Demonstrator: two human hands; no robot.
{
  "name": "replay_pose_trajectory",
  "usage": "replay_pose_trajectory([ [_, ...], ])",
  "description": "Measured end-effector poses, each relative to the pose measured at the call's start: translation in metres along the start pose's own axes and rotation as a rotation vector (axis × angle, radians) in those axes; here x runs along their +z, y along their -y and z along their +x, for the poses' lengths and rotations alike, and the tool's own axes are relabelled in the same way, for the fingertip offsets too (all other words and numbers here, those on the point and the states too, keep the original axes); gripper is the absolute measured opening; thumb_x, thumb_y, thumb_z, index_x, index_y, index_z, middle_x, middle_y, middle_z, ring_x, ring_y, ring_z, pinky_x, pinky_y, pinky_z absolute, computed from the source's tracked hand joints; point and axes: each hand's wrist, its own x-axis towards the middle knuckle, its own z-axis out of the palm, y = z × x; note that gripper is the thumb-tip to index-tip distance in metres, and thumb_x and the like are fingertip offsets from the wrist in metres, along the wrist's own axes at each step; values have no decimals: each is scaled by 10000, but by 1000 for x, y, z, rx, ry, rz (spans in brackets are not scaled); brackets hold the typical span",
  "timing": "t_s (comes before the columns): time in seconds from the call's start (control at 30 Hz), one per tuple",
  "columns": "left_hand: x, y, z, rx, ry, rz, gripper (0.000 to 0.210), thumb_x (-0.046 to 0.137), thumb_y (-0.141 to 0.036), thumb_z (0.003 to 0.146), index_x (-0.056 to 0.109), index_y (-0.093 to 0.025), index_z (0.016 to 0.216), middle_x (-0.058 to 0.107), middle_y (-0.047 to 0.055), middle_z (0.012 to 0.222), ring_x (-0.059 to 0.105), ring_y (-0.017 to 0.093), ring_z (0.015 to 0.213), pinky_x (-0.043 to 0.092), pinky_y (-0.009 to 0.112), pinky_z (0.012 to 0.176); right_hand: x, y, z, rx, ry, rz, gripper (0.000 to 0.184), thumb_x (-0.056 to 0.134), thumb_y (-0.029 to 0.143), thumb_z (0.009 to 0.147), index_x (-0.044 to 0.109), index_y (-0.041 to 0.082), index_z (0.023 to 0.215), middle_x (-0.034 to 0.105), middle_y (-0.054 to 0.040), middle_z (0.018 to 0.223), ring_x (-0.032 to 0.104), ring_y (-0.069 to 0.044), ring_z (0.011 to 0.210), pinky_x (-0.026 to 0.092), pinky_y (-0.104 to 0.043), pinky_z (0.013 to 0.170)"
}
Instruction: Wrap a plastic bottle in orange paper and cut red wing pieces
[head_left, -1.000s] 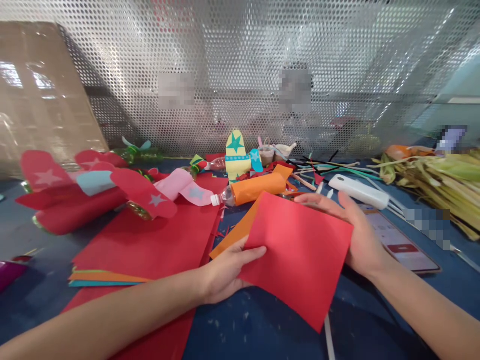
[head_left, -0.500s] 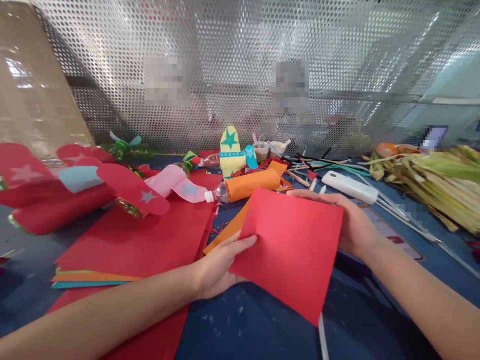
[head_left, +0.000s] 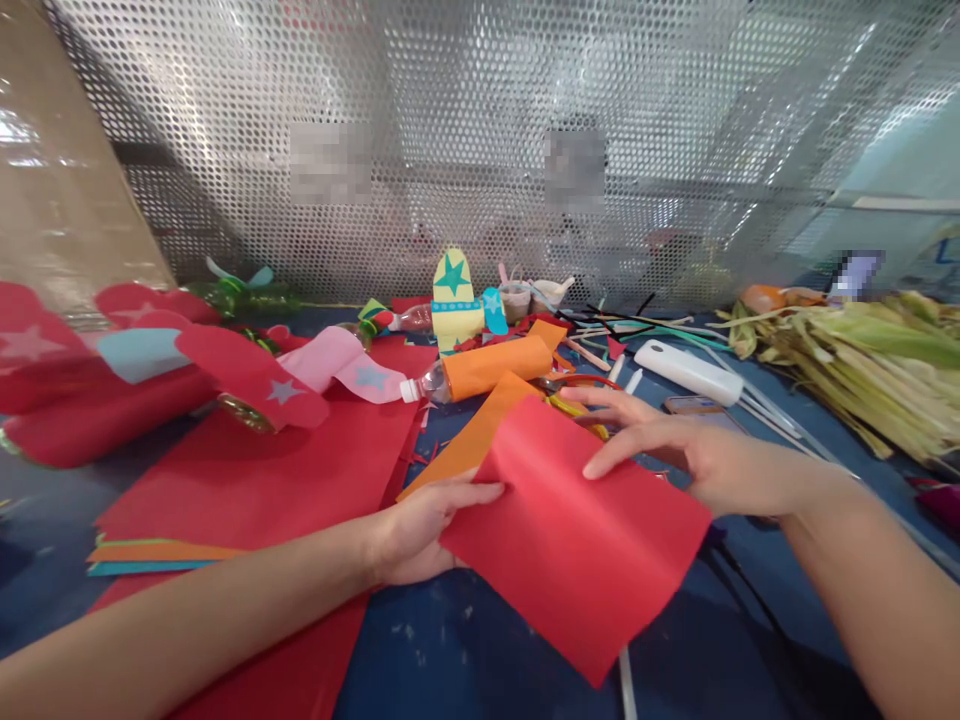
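Note:
A red sheet of paper [head_left: 555, 550], bowed along its middle, hangs over the table in front of me. My left hand [head_left: 424, 530] pinches its left edge, with the thumb on top and the fingers underneath. My right hand [head_left: 660, 445] reaches over the upper right edge with fingers stretched apart; one fingertip lies on the sheet's face. An orange sheet [head_left: 461, 440] lies just behind the red one. Beyond my right fingertips are scissors with orange handles [head_left: 581, 381] and a yellow-handled tool [head_left: 577, 408], partly hidden.
Stacked coloured paper [head_left: 262, 480] lies left, below red paper-and-bottle planes [head_left: 127, 390]. An orange-wrapped bottle [head_left: 495, 367] and a yellow paper plane [head_left: 454, 300] stand behind. A white glue gun [head_left: 686, 372] and dried husks [head_left: 862, 350] lie right. Perforated metal [head_left: 465, 130] closes the back.
My right hand has shifted from behind the sheet's upper right corner to over its edge, fingers spreading. The red paper has tipped lower and bent. The left hand keeps its pinch.

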Motion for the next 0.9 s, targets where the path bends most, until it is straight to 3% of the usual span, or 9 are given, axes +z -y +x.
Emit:
replay_pose_trajectory([
  [0.1, 0, 0, 1, -8, 7, -32, 298, 699, -196, 797, 675, -151, 1091, 739, 99, 1022, 706, 199, 869, 534, 317, 832, 1, 1, 0, 29, -74, -123, 243, 708, 320, 821, 712, 409, 1047, 210, 91, 1574, 210, -278, 1448, 283, -428, 1141],
  [0.2, 0, 0, 1, -24, -29, -64, 273, 714, -192, 786, 688, -139, 1052, 751, 80, 952, 709, 183, 840, 531, 296, 821, 0, 1, -3, 18, -117, -220, 516, 705, 347, 819, 546, 468, 1294, 152, 90, 1597, 101, -281, 1470, 299, -448, 1133],
  [0.27, 1, -1, 1, -26, -17, -81, 259, 731, -200, 774, 695, -128, 1020, 754, 83, 923, 711, 186, 843, 529, 291, 820, 0, 1, -7, 21, -84, -222, 567, 688, 335, 831, 489, 482, 1340, 100, 108, 1604, 74, -278, 1472, 341, -433, 1112],
  [0.33, 2, -1, 0, -34, -14, -86, 273, 745, -213, 762, 693, -122, 1014, 754, 94, 925, 712, 199, 851, 526, 304, 827, 0, 3, -10, 47, -31, -207, 414, 673, 317, 840, 615, 452, 1227, 85, 123, 1602, 142, -288, 1463, 365, -416, 1100],
  [0.43, 2, -1, 0, -66, -117, -74, 338, 751, -224, 759, 664, -144, 1076, 746, 98, 987, 712, 212, 865, 523, 328, 838, 1, 5, -8, 63, -11, -235, 225, 706, 296, 807, 750, 370, 1015, 173, 78, 1590, 250, -310, 1432, 309, -450, 1130],
  [0.63, 2, -1, -1, -98, -317, -66, 629, 736, -242, 780, 464, -242, 1348, 728, 85, 1067, 707, 253, 918, 535, 394, 819, 5, 1, 6, 103, -145, -152, 168, 721, 425, 783, 760, 273, 843, 380, -19, 1511, 359, -289, 1381, 252, -471, 1150],
  [0.73, 3, -3, -2, -109, -271, -40, 651, 736, -310, 787, 454, -210, 1365, 725, 102, 1083, 711, 242, 890, 531, 365, 817, 12, -6, 15, 130, -239, -30, 224, 744, 425, 755, 698, 223, 840, 420, -59, 1481, 410, -287, 1348, 354, -448, 1097],
  [0.83, 2, -2, -3, -81, -121, -17, 613, 733, -430, 778, 534, -176, 1299, 724, 111, 1088, 699, 235, 940, 519, 343, 860, 22, -12, 22, 146, -272, 191, 334, 725, 385, 777, 623, 213, 1044, 549, -88, 1348, 592, -248, 1159, 520, -379, 917],
  [0.9, -1, 0, -4, -49, 3, 5, 622, 707, -518, 774, 568, -165, 1266, 717, 124, 1106, 678, 252, 1013, 500, 364, 919, 29, -14, 26, 188, -295, 230, 394, 710, 384, 786, 580, 200, 1110, 656, -79, 1167, 655, -237, 1022, 543, -374, 849],
])
